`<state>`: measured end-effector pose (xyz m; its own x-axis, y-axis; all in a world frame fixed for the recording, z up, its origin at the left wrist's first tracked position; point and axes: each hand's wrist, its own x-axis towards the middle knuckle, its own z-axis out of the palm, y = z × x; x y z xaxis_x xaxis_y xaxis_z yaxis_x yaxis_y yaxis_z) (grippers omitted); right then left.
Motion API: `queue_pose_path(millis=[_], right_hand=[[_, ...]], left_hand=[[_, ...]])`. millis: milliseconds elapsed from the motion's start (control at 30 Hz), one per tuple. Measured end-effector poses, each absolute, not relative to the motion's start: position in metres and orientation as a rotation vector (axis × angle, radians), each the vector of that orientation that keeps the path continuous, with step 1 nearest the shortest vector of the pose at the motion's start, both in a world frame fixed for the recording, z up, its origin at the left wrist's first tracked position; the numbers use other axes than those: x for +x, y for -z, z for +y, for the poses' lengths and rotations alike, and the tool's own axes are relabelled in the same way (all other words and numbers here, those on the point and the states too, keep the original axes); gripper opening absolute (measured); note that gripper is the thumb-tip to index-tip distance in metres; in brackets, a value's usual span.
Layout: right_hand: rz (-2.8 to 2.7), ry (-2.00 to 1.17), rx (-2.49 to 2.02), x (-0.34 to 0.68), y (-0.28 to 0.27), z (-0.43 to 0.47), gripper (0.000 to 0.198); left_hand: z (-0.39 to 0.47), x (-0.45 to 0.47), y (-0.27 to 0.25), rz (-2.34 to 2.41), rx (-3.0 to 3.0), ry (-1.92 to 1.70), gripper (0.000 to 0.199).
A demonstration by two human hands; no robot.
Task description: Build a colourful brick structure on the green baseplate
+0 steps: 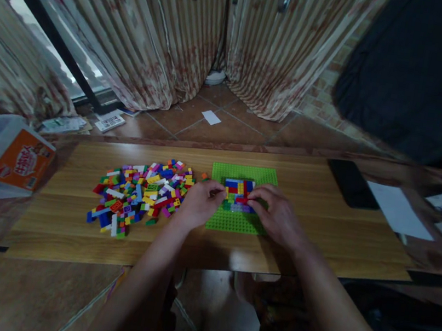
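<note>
Across our desk (343, 233), loose bricks (144, 193) heap left of a green board (237, 223). Our left hand (199, 205) and right hand (279, 214) flank the brick patch (239, 189) mid-board, hiding its sides; fingers (214, 185) bend close, though we can't tell whether they pinch anything. The patch looks light, stiff, smooth; we'd grip opposite edges.

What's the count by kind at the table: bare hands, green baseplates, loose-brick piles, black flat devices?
Bare hands: 2, left hand and right hand
Green baseplate: 1
Loose-brick pile: 1
Black flat device: 1
Total: 5
</note>
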<state>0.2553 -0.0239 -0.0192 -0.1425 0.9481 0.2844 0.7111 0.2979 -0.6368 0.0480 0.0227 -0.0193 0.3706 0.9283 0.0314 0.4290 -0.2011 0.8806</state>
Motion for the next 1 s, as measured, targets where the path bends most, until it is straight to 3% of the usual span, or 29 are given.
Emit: queue_pose_path(millis=[600, 867, 1000], right_hand=[[-1.982, -0.275, -1.494, 0.250, 0.034, -0.025, 0.014], [-1.763, -0.419, -1.587, 0.250, 0.030, -0.024, 0.004], [-1.618, -0.470, -1.619, 0.255, 0.030, -0.024, 0.011]], left_hand=[[0.019, 0.056, 0.017, 1.251, 1.846, -0.684, 0.010], [0.018, 0.059, 0.016, 1.324, 1.893, -0.639, 0.008], [0.016, 0.061, 0.015, 1.411, 1.947, -0.599, 0.007]])
